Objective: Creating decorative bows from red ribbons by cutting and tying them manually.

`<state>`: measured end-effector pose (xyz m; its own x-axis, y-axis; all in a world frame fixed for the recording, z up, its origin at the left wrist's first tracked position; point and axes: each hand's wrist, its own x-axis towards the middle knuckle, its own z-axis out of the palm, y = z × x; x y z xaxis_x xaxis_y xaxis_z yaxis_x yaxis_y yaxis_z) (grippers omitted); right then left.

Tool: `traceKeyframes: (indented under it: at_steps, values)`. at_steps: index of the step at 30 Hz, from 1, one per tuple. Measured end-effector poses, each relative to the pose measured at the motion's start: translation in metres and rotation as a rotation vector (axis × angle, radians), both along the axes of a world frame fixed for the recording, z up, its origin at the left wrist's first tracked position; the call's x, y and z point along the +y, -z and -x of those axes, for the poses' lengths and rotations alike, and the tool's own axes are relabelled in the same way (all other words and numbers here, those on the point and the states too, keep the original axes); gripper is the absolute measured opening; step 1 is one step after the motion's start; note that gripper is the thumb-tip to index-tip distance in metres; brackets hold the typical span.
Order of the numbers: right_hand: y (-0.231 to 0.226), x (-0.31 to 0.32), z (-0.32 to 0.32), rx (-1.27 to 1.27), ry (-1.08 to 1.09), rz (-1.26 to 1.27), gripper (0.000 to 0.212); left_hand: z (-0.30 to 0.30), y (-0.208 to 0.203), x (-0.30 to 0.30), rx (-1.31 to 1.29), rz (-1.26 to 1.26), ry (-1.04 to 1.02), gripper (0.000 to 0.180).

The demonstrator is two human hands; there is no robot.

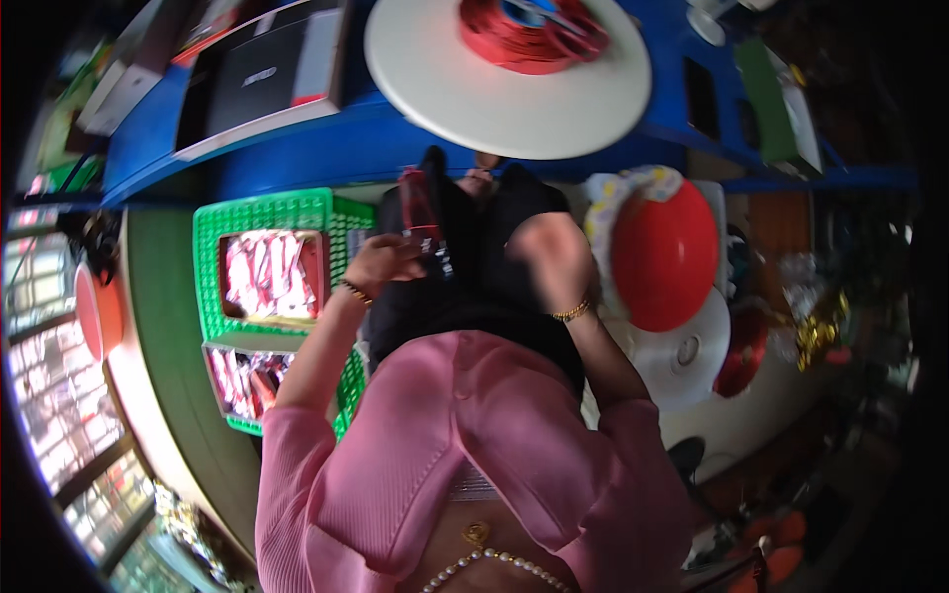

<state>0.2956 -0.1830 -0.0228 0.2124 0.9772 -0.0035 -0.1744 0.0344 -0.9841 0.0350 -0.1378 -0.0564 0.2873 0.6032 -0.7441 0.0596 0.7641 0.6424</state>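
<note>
Pale lettering, one short line, marks the dark face of the flat box (247,89) on the blue table (366,133); any print on the packets (272,272) is too small to read. The red strip (419,203) is narrow, glossy and partly see-through, with bright glints at its near end, and lies over the dark trousers (484,306) on the lap, pointing away from the body. The left hand (384,259) has its fingers curled in on the near end of the strip, thumb and fingertips close together, and appears to have hold of it. The right hand (554,259), apart from the strip above the other thigh, is blurred, so I cannot tell how far it is open or whether it grips anything. Counted: one strip at the left hand; one red coil (494,47) on one white round board (425,89); one green basket (206,242) left of the legs, holding two boxes (255,343) of red and white packets, too many and too jumbled to count; two bracelets (571,312), one on each wrist; one large red basin (662,257) to the right, overlapping one white basin (643,371).
</note>
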Motion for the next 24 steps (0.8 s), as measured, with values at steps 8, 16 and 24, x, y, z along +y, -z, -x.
traceKeyframes:
  at_steps: [8, 16, 24]
  values:
    - [0.084, -0.061, -0.171, -0.722, 0.508, 0.282, 0.016, 0.009, -0.003, 0.003, 0.068, -0.003, 0.07, 0.014]
    - [0.089, -0.092, -0.22, -0.195, 0.198, 0.645, 0.049, 0.007, 0.007, -0.003, 0.232, -0.121, 0.115, 0.021]
    - [0.042, -0.073, -0.186, -0.209, 0.39, 0.44, 0.056, -0.003, 0.0, -0.03, 0.964, -1.147, 0.251, 0.029]
